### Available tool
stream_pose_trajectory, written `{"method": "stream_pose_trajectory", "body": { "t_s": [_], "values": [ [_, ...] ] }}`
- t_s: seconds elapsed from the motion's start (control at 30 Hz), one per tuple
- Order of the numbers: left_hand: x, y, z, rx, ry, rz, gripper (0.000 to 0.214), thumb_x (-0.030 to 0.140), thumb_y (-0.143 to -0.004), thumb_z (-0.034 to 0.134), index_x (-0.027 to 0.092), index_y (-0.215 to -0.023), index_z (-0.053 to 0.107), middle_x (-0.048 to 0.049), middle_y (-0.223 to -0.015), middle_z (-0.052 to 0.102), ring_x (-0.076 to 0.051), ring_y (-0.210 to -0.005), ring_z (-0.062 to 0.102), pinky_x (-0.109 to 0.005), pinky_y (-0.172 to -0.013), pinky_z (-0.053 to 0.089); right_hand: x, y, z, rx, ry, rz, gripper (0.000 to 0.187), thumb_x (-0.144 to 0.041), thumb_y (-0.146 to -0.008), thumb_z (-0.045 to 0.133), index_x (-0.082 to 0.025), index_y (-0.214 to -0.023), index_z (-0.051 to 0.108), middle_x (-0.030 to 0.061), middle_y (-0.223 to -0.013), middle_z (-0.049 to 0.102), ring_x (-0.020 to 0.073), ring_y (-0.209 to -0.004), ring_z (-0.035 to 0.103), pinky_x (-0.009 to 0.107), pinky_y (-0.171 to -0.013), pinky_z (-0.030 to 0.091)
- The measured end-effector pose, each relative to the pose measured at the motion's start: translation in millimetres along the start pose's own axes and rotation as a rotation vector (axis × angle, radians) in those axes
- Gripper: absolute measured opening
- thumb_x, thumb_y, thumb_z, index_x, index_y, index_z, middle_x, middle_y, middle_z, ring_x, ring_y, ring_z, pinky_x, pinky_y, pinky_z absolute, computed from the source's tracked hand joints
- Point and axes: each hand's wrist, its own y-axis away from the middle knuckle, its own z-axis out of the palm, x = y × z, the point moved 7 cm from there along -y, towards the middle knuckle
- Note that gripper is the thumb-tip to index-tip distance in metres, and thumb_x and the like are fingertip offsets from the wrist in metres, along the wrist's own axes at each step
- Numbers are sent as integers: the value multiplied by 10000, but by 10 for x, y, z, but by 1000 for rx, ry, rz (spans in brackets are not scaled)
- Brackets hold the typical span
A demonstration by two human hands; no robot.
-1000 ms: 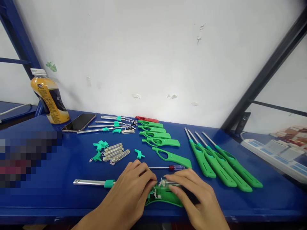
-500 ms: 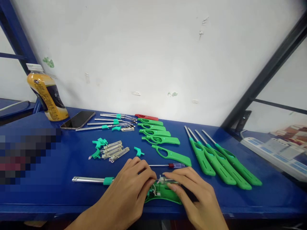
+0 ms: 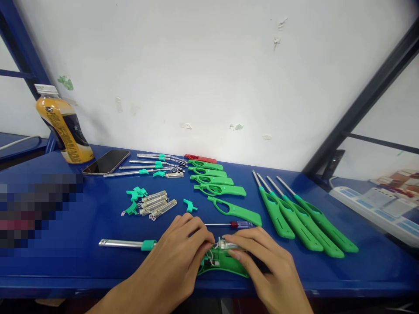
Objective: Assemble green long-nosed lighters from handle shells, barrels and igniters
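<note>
An opened gas lighter lies at the table's front edge. Its green half shell (image 3: 229, 262) faces up, with thin white wires inside, and its silver barrel (image 3: 121, 243) with a teal collar points left. My left hand (image 3: 183, 250) is closed over the lighter's middle, thumb and forefinger pinched by the wires; the fingertips partly hide what they grip. My right hand (image 3: 262, 257) pinches a clear fuel tank (image 3: 229, 245) just above the shell, its white valve end towards my left fingers. Behind the hands lies a screwdriver (image 3: 240, 224) with a red and purple handle.
Several clear tanks (image 3: 155, 204) and teal triggers (image 3: 132, 207) lie at centre left. Behind are barrels with wires (image 3: 144, 167) and green shells (image 3: 221, 190). Assembled green lighters (image 3: 304, 222) lie right. A phone (image 3: 106, 162) and yellow bottle (image 3: 67, 131) stand back left.
The clear tank in my right hand has tilted slightly and shows more of its side. My left hand has barely moved; the things on the table have not.
</note>
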Motion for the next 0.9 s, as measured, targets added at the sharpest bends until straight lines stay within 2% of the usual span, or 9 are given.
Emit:
{"method": "stream_pose_trajectory", "body": {
  "t_s": [0.3, 0.67, 0.9],
  "values": [
    [31, -14, -16, 14, -33, 30, 253, 51, -1084, 438, 214, -1030, 623, -25, -1012, 659, -225, -919, 586, -420, -928, 464, 4, 6, 4, -18, -7, -13, 290, -115, -989, 721, -316, -1184, 797, -19, -1040, 792, 138, -954, 755, 212, -856, 619],
    [60, 36, 0, 43, -68, 104, 266, 18, -1072, 437, 210, -1075, 622, -26, -1023, 659, -223, -939, 569, -401, -940, 439, 26, 47, 39, -48, -35, -38, 323, -139, -1025, 692, -326, -1277, 771, -5, -1000, 768, 141, -895, 728, 224, -747, 614],
    [-17, -21, 7, 33, -64, 34, 199, 76, -1091, 511, 208, -1008, 634, -7, -989, 655, -217, -886, 581, -395, -879, 420, 20, 48, 1, -12, -12, -41, 320, -114, -1026, 681, -306, -1268, 763, -17, -1053, 784, 122, -956, 736, 211, -854, 610]
  ]
}}
